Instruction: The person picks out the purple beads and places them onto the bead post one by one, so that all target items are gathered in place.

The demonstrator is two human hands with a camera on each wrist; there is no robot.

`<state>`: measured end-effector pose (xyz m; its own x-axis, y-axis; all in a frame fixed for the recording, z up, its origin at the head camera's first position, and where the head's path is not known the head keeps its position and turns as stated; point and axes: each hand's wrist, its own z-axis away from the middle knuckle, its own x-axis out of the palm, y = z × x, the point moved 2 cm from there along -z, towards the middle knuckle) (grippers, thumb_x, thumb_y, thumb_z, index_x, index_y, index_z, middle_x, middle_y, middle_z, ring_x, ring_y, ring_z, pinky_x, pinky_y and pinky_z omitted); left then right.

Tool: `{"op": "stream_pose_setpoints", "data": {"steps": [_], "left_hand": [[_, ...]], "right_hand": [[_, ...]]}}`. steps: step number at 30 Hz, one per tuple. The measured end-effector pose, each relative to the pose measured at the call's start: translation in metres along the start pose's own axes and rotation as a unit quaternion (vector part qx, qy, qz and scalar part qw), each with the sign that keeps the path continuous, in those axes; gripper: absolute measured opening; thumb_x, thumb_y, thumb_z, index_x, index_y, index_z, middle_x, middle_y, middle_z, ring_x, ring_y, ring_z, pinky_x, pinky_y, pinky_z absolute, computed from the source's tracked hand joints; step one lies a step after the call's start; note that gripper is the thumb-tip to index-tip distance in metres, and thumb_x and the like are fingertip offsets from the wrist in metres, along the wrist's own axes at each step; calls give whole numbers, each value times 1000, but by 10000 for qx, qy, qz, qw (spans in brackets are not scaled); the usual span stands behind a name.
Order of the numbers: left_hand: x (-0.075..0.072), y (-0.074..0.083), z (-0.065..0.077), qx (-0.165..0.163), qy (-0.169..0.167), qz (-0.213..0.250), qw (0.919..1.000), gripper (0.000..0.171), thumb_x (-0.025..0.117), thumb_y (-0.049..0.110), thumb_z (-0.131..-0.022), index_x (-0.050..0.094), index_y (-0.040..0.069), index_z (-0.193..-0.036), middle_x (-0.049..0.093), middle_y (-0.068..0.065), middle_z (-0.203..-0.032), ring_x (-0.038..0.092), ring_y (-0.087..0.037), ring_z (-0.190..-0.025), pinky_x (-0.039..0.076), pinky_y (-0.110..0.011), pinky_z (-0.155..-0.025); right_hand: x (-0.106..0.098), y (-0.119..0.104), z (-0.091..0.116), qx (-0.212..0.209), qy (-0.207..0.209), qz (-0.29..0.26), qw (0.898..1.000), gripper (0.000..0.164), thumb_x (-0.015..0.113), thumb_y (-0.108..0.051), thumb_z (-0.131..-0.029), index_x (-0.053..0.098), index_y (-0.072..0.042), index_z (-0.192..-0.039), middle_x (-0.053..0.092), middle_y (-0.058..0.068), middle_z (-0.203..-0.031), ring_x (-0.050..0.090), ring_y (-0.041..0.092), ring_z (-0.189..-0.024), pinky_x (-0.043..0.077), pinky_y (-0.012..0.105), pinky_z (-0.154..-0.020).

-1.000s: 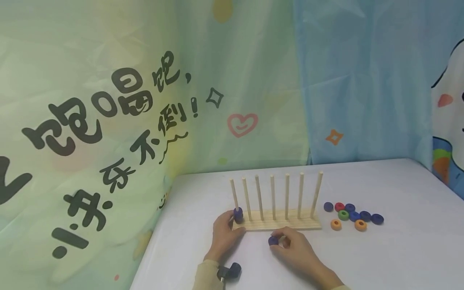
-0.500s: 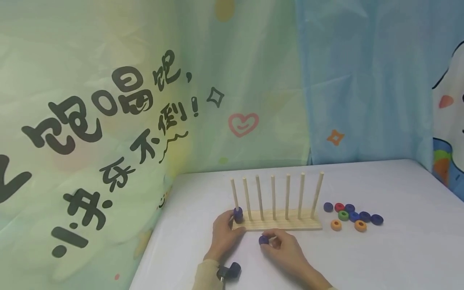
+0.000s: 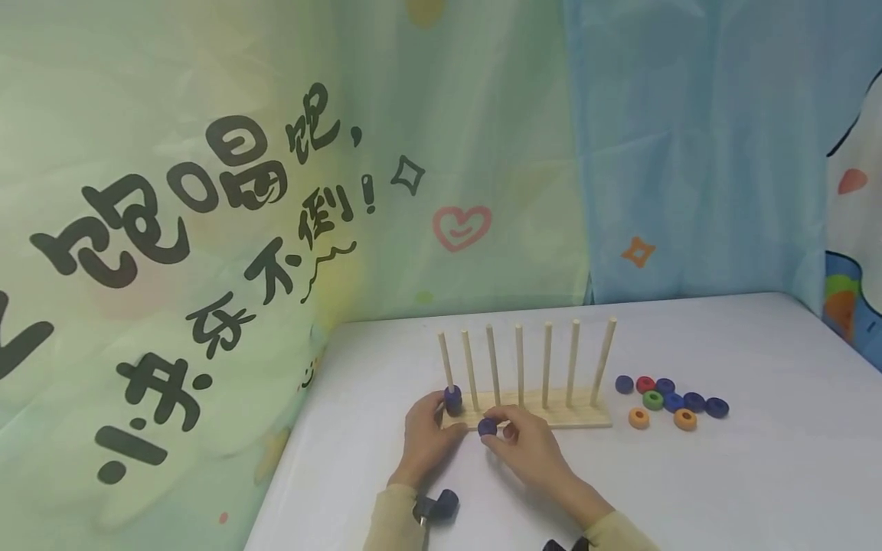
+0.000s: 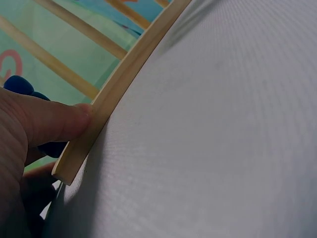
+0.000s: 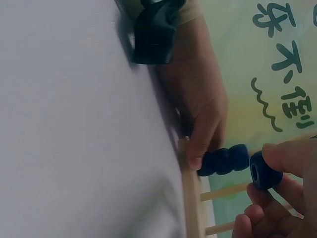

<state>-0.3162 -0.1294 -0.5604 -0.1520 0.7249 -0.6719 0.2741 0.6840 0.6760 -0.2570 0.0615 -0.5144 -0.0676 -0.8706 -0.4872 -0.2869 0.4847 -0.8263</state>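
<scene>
A wooden peg stand [image 3: 572, 417] with several upright pegs rests on the white table. My left hand [image 3: 427, 435] grips its left end, thumb [image 4: 69, 121] on the front edge and fingers behind. Dark blue ring beads [image 5: 223, 160] are stacked on the leftmost peg, right by that hand. Between thumb and fingertips my right hand [image 3: 529, 448] pinches another dark blue bead [image 5: 266, 171], its hole showing in the right wrist view. In the head view this bead overlaps the stand's front edge, to the right of the stack.
Right of the stand lie loose beads: a red one [image 3: 645, 384], a green one [image 3: 653, 399], two orange ones, one of them [image 3: 685, 418] nearer the front, and several blue ones, the farthest right [image 3: 717, 407]. A printed curtain [image 3: 482, 153] hangs behind the table [image 3: 772, 474].
My right hand has carried the pinched blue bead leftward and then up to the stand's front edge. The left hand keeps its grip on the stand; the head view has tilted slightly.
</scene>
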Motion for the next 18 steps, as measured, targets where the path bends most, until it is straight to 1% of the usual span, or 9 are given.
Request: {"op": "stream_pose_setpoints", "data": {"steps": [4, 9, 13, 18], "left_hand": [[1, -1, 0, 42, 45, -17, 10000, 53, 82, 25, -70, 65, 12, -119, 66, -7, -123, 56, -30, -121, 38, -50, -109], [0, -1, 0, 21, 57, 53, 10000, 53, 82, 24, -70, 65, 11, -119, 66, -9, -122, 56, -31, -121, 37, -50, -109], [1, -2, 0, -9, 35, 57, 10000, 54, 82, 24, -70, 65, 11, -120, 66, -9, -123, 55, -31, -122, 36, -51, -109], [2, -1, -3, 93, 70, 60, 9999, 56, 82, 24, -70, 64, 11, -121, 66, -9, -124, 56, -30, -121, 37, -49, -109]], "right_hand": [[-6, -11, -9, -365, 118, -21, 9993, 34, 79, -7, -77, 69, -11, -109, 70, -4, -98, 59, 12, -74, 52, 26, -66], [-11, -26, -20, -773, 372, 27, 9963, 34, 80, -8, -77, 69, -11, -109, 70, -4, -96, 57, 9, -70, 51, 25, -63], [-14, -41, -30, -996, 483, -65, 9938, 33, 81, -9, -77, 71, -11, -108, 71, -3, -94, 58, 9, -68, 50, 23, -59], [-18, -61, -44, -1170, 473, -318, 9915, 34, 80, -11, -78, 72, -10, -111, 72, -1, -99, 60, 9, -68, 53, 24, -60]]}}
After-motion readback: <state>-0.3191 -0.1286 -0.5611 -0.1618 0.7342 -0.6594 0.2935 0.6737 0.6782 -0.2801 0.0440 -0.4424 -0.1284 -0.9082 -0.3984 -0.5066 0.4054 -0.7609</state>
